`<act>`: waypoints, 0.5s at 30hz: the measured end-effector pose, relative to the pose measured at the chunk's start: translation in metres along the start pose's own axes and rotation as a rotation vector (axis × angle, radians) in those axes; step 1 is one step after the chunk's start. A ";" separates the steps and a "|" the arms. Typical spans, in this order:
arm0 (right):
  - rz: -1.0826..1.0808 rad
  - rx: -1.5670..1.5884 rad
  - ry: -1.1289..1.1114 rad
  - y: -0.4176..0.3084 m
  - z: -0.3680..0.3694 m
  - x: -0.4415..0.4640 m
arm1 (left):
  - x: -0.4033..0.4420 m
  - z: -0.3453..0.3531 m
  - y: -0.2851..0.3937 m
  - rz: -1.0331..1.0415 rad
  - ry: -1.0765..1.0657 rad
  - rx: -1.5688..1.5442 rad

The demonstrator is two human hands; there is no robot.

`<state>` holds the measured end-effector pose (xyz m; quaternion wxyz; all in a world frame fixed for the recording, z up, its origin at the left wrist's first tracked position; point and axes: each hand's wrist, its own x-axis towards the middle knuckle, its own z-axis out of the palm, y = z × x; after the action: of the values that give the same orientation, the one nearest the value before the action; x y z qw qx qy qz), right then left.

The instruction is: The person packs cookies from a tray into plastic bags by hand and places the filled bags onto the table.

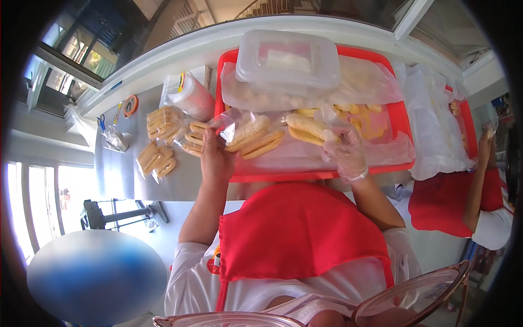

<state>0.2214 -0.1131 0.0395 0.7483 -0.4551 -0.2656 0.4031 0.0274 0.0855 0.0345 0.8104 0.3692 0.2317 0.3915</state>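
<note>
My bare left hand is closed at the tray's left side, gripping a clear plastic bag. Beside its fingers lie long bread rolls; whether they are inside the bag I cannot tell. My right hand, in a clear plastic glove, holds pale bread rolls over the tray. More bread pieces rest in the red tray, partly under a translucent plastic sheet. Left of my left hand are bagged rolls on the metal table.
A translucent plastic container sits across the tray's back edge. Behind my left hand stand a roll of plastic bags, orange tape and blue-handled scissors. A co-worker in a red apron is at a second red tray on the right.
</note>
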 end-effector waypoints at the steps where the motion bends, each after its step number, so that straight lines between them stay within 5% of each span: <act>1: 0.018 0.045 -0.011 -0.001 0.000 0.000 | 0.000 0.000 0.002 0.001 0.003 -0.029; 9: -0.083 -0.052 -0.021 -0.015 0.013 0.000 | -0.003 0.004 0.002 -0.073 -0.184 -0.042; 13: -0.267 -0.333 0.008 -0.014 0.018 0.003 | -0.002 -0.005 -0.010 -0.098 -0.102 0.040; 15: -0.196 -0.303 -0.083 -0.021 0.018 0.003 | 0.000 -0.008 -0.012 -0.071 -0.128 0.069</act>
<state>0.2171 -0.1076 0.0663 0.6953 -0.5173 -0.3971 0.3020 0.0277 0.0834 0.0201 0.8237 0.4127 0.2055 0.3300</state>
